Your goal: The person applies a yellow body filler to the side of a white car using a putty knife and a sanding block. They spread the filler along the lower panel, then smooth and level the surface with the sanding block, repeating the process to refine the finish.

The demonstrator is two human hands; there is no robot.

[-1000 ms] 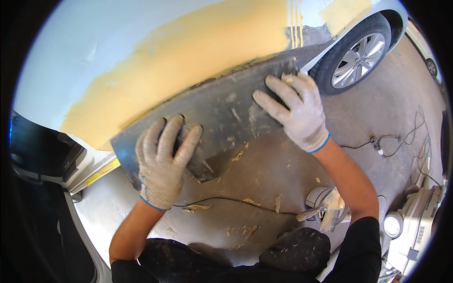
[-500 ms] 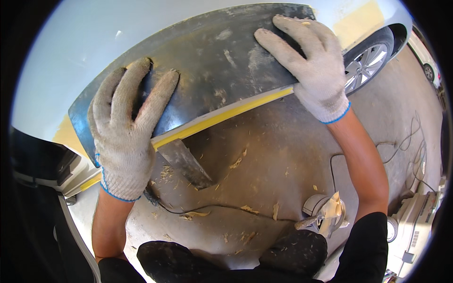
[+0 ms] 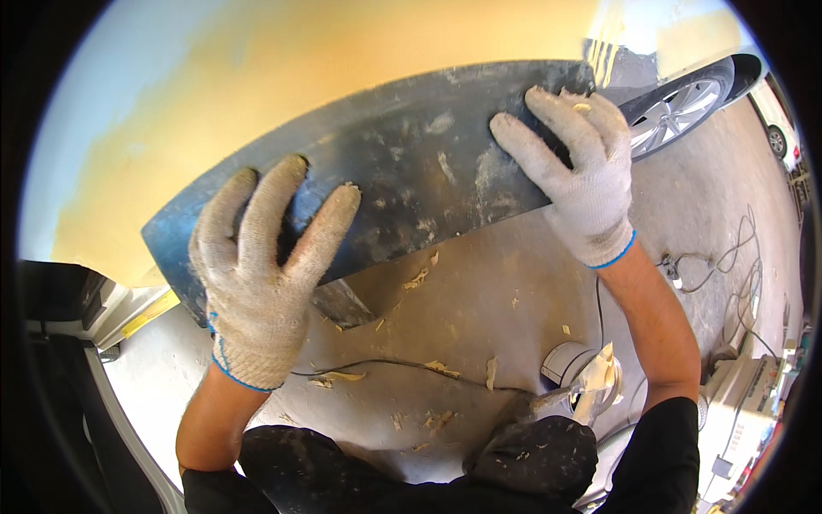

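Observation:
I hold a broad, dark, scuffed sheet blade [image 3: 402,163] with a curved upper edge against the car's body panel [image 3: 308,38], which has a large yellow filler patch. My left hand [image 3: 257,265] in a stained white glove grips its left part, fingers spread over the face. My right hand [image 3: 582,171], gloved too, grips its right end, fingertips near the top. Both thumbs are hidden. A smaller flat metal piece [image 3: 342,301] shows below the sheet, partly hidden behind it.
A wheel [image 3: 676,120] is at upper right. An open dark doorway [image 3: 60,291] is at left. A can [image 3: 561,364] with a filler-smeared tool, cables [image 3: 736,257] and scraps lie on the floor [image 3: 462,300]. A white machine [image 3: 736,420] stands at lower right; another car [image 3: 775,124] is beyond.
Both hands and the sheet went up over the yellow patch, then came back partway down and slightly right, so more of the patch shows above the blade again.

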